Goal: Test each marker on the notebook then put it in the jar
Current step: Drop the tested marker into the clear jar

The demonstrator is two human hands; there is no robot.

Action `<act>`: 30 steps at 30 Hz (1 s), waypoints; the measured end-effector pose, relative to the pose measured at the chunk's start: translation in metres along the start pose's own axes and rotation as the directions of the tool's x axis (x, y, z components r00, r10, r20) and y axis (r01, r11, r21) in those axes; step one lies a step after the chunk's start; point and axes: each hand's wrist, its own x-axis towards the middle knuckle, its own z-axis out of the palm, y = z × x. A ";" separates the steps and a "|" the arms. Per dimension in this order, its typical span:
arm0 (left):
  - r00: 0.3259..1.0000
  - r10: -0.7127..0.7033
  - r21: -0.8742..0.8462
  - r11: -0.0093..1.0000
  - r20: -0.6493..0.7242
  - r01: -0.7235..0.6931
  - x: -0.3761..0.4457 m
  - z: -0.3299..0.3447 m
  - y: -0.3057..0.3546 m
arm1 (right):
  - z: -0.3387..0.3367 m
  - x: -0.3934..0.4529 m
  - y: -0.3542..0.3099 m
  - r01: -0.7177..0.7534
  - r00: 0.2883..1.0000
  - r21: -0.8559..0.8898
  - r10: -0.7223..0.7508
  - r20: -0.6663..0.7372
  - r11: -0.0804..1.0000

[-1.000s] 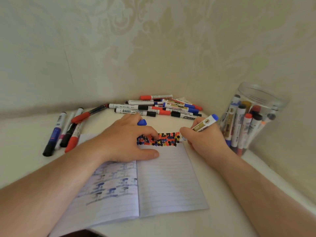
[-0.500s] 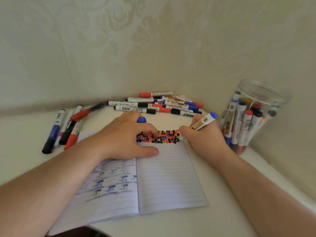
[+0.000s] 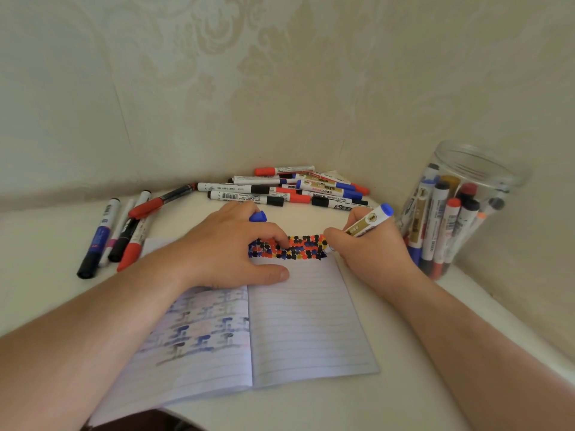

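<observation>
Two hands over the open notebook [image 3: 311,321]. Right hand [image 3: 370,253] grips a blue-ended marker [image 3: 368,220], fingers curled round the barrel, tip down at the right end of a band of coloured test dabs [image 3: 289,247] along the page top; tip itself hidden behind the fingers. Left hand [image 3: 224,247] rests on the page near the spine, thumb flat, fingers curled over the dabs, a blue cap [image 3: 258,216] held between them. Jar [image 3: 460,209] stands just right of the right hand, open, already crowded with markers. Untested pile [image 3: 286,189] lies at the back; four more markers [image 3: 115,234] at left. Judged risks: fresh ink may smear under the left fingers; an uncapped marker could go into the jar and dry out; the crowded jar may resist another barrel and tip when nudged.
</observation>
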 end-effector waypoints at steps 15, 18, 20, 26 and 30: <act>1.000 0.005 -0.012 1.000 -0.016 -0.005 -0.002 -0.002 0.003 | 0.001 -0.001 -0.001 0.009 1.000 0.041 -0.010 0.009 0.999; 0.990 -0.032 -0.135 0.991 -0.135 0.013 -0.002 0.000 0.003 | 0.000 -0.008 -0.005 0.151 0.988 0.149 -0.144 -0.060 0.977; 0.973 -0.060 -0.245 0.970 -0.222 0.004 -0.001 0.002 0.002 | -0.002 -0.014 -0.009 0.251 0.968 0.261 -0.241 -0.069 0.932; 0.968 -0.066 -0.321 0.947 -0.244 -0.017 -0.001 0.001 0.004 | -0.006 -0.016 -0.013 0.048 0.952 0.629 -0.226 0.206 0.776; 0.960 -0.022 -0.241 0.969 -0.279 -0.048 -0.002 0.002 0.001 | -0.006 -0.013 -0.009 -0.089 0.947 0.746 -0.177 0.269 0.659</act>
